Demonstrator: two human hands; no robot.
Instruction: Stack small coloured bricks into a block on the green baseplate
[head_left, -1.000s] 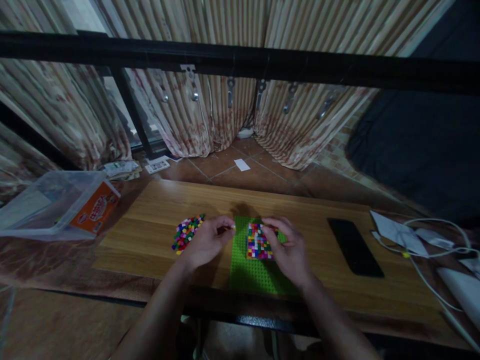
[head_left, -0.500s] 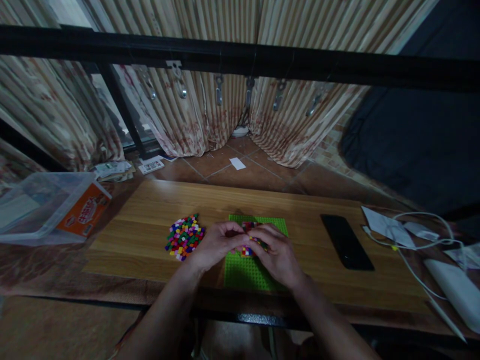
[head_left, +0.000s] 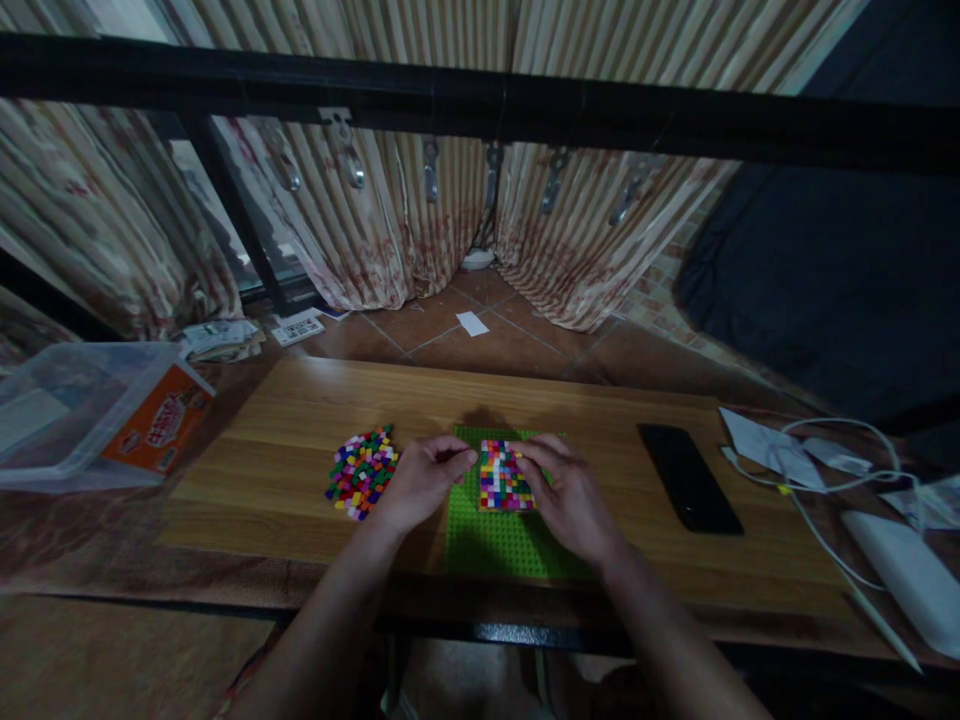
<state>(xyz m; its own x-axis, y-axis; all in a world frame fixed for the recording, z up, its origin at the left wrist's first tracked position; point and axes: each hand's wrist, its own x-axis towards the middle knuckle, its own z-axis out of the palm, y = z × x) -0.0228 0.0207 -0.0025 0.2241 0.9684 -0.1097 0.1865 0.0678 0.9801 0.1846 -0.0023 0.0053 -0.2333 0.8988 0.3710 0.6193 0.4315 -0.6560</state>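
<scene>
Item: flat green studded plastic baseplate (head_left: pixel 502 540), being kept on the near middle of the long light wooden tabletop (head_left: pixel 300 400). A square patch of small multicoloured plastic bricks (head_left: pixel 504 476) is being carried on the far half of the baseplate.

Left hand (head_left: pixel 420 480): being rested on the tabletop at the left edge of the baseplate, fingers curled loosely inward with thumb and forefinger drawn together beside the patch; whether a brick is being pinched cannot be told.

Right hand (head_left: pixel 570 495): being laid over the right side of the baseplate, fingers bent, fingertips being pressed against the right edge of the patch; nothing is being gripped.

A loose heap of small multicoloured plastic bricks (head_left: pixel 361 472) is being kept just left of the left hand.

A flat black rectangular phone (head_left: pixel 688 478) is being kept to the right, well apart from the hands.

A clear plastic storage tub (head_left: pixel 67 410) with an orange card box (head_left: pixel 161 430) inside is being kept at far left.

White cables (head_left: pixel 825 480) are being trailed at far right.
</scene>
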